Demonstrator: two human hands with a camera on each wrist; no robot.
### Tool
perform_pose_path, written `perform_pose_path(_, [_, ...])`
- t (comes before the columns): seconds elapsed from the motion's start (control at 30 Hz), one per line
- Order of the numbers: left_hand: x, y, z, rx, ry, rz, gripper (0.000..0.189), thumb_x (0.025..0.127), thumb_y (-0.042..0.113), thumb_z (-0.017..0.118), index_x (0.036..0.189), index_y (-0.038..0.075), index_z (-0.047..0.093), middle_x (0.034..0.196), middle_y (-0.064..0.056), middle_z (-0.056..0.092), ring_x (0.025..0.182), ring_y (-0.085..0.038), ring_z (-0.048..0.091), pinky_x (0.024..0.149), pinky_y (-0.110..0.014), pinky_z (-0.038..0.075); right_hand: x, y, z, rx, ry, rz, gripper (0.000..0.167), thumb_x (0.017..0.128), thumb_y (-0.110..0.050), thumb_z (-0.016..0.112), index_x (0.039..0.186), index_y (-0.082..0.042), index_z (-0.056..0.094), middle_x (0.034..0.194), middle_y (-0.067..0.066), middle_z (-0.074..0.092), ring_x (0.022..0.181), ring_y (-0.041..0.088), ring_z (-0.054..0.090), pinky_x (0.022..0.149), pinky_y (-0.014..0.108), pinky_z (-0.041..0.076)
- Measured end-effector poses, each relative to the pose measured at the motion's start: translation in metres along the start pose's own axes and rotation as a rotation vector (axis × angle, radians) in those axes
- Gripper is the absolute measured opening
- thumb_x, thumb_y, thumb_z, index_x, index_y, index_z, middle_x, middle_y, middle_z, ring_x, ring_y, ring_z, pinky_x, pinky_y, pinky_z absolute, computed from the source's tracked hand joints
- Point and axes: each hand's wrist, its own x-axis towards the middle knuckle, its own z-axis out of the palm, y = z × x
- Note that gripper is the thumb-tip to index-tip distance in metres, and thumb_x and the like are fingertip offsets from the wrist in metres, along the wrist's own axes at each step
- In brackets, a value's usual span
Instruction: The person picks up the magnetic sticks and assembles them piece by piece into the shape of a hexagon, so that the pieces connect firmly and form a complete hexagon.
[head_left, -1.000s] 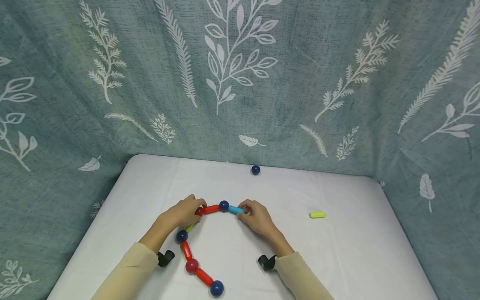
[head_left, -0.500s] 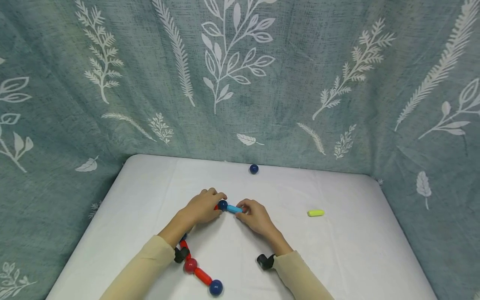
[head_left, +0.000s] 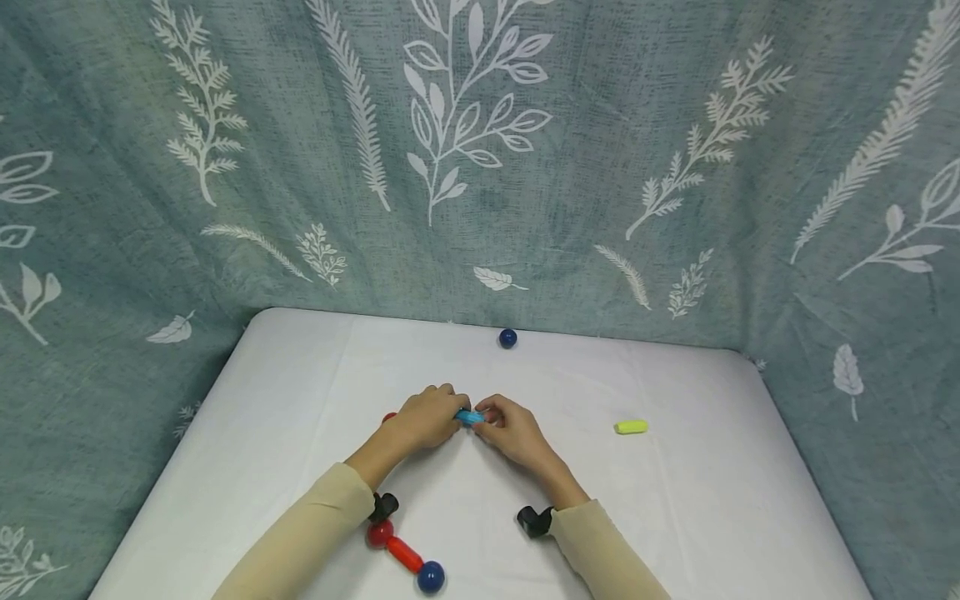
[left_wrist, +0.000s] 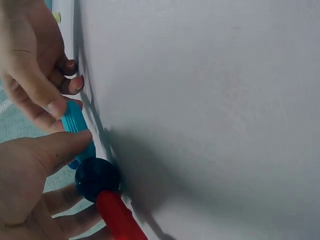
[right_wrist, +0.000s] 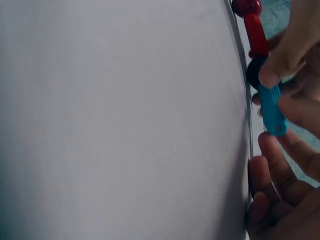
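A light blue magnetic rod (head_left: pixel 470 417) lies between my two hands at the middle of the table. My left hand (head_left: pixel 431 418) pinches it close to a dark blue ball (left_wrist: pixel 97 179), thumb on top and fingers behind. At the rod's free end, my right hand (head_left: pixel 517 430) pinches it between thumb and index finger, the other fingers loosely curled. Beyond the dark blue ball the chain continues with a red rod (right_wrist: pixel 256 35) and a red ball (right_wrist: pixel 247 7). Nearer the front show another red ball (head_left: pixel 380 533), a red rod (head_left: pixel 405 554) and a dark blue end ball (head_left: pixel 431 577). My left arm hides the chain's middle.
A loose dark blue ball (head_left: pixel 507 338) sits near the table's far edge. To the right lies a yellow-green rod (head_left: pixel 632 427). A white cloth (head_left: pixel 720 500) covers the table, and a patterned green curtain (head_left: pixel 600 167) hangs behind it.
My left hand has slid right along the chain, from the far red ball past the dark blue ball to the light blue rod. My right hand has stayed at that rod's end.
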Motion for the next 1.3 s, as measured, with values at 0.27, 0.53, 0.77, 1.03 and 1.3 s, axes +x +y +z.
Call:
perform_pose_path(0.27, [0.002,-0.005,0.002,-0.009,0.016,-0.032,0.024,0.096,0.020,0.069,0.119,0.018,0.069,0.109,-0.006,0.062,0.098,-0.025,0.060,0.079,-0.044,0.052,0.030,0.013,-0.016,0.045,0.186,0.027,0.022,0.094,-0.023,0.072,0.112,-0.011,0.069,0.092,0.000,0.063,0.079,0.016,0.059,0.070,0.034,0.048])
perform_pose_path(0.53, [0.001,-0.004,0.001,-0.031,0.028,-0.037,0.020,0.095,0.019,0.070,0.115,0.016,0.070,0.106,-0.005,0.064,0.097,-0.024,0.061,0.081,-0.042,0.052,0.072,0.031,-0.028,0.140,0.419,0.130,0.041,0.093,-0.019,0.070,0.129,-0.002,0.060,0.108,0.016,0.062,0.102,0.032,0.061,0.087,0.045,0.049])
perform_pose_path(0.77, [0.001,-0.003,-0.002,-0.045,0.028,-0.045,0.019,0.095,0.018,0.070,0.114,0.015,0.070,0.106,-0.005,0.064,0.097,-0.024,0.061,0.083,-0.041,0.052,0.096,0.035,-0.023,0.099,0.472,0.185,0.054,0.092,-0.020,0.069,0.139,-0.001,0.052,0.110,0.022,0.059,0.102,0.037,0.055,0.089,0.048,0.042])
perform_pose_path(1.03, [0.001,-0.002,-0.001,-0.038,0.036,-0.046,0.019,0.095,0.017,0.070,0.114,0.014,0.070,0.106,-0.006,0.064,0.096,-0.024,0.062,0.083,-0.041,0.052,0.109,0.029,-0.021,-0.083,0.451,0.288,0.055,0.094,-0.030,0.065,0.144,-0.011,0.051,0.107,0.019,0.061,0.101,0.039,0.051,0.088,0.055,0.036])
perform_pose_path(1.3, [0.002,-0.004,0.001,-0.019,0.040,-0.039,0.019,0.095,0.018,0.071,0.113,0.015,0.070,0.104,-0.005,0.065,0.095,-0.023,0.062,0.083,-0.039,0.052,0.112,0.024,-0.025,-0.154,0.402,0.332,0.050,0.097,-0.034,0.064,0.142,-0.015,0.055,0.103,0.015,0.061,0.102,0.039,0.053,0.089,0.056,0.037])
